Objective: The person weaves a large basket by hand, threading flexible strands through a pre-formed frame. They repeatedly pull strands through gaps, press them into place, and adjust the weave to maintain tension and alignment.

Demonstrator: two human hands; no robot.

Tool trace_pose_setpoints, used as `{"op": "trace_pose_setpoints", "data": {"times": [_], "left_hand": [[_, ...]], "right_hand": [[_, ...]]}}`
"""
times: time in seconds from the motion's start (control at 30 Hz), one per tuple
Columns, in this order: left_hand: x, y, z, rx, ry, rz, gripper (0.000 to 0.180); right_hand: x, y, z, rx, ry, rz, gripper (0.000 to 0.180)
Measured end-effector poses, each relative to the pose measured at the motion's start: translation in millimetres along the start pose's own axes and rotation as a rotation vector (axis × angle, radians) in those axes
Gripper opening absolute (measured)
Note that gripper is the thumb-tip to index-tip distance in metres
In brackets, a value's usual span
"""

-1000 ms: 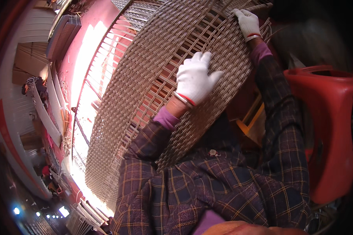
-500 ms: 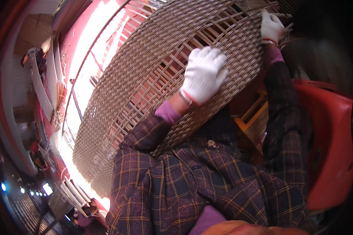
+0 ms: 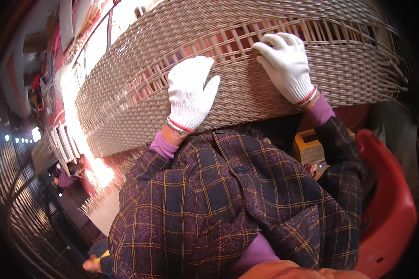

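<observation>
A large panel of grey-brown woven wicker (image 3: 246, 88) spans the upper part of the view, its loose strand ends sticking out at the right. A long band of bare, widely spaced strands runs through the weave. My left hand (image 3: 191, 93), in a white knit glove, rests on the panel below this band, fingers together and thumb apart. Also gloved in white, my right hand (image 3: 286, 67) lies at the band's lower edge. Its fingers are bent but apart, and I see nothing held between them.
A red plastic chair (image 3: 395, 200) stands close at my right. Near my right forearm is a yellow wooden frame (image 3: 309, 144). Stacked pale curved pieces (image 3: 63, 144) are at the left. Another person's hand (image 3: 92, 265) shows at the lower left.
My right hand has come from the panel's far right end back onto its middle. My left hand has moved left and nearer. The panel now appears more level as the view has turned.
</observation>
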State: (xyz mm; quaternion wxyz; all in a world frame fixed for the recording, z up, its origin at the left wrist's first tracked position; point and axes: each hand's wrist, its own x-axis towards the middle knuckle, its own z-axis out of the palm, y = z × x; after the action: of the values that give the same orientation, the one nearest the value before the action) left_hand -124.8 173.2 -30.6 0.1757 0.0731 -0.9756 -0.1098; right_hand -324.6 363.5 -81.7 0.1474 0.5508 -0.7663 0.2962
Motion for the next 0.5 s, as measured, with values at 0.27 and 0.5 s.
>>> {"op": "trace_pose_setpoints", "data": {"times": [0.27, 0.5], "left_hand": [[10.8, -21.8, 11.4, 0.080, -0.104, 0.045, 0.049], [63.7, -37.1, 16.4, 0.237, -0.008, 0.154, 0.052]], "right_hand": [[-11.3, -7.3, 11.0, -0.051, -0.027, 0.086, 0.033], [-12.8, -4.0, 13.4, -0.075, -0.037, 0.067, 0.035]]}}
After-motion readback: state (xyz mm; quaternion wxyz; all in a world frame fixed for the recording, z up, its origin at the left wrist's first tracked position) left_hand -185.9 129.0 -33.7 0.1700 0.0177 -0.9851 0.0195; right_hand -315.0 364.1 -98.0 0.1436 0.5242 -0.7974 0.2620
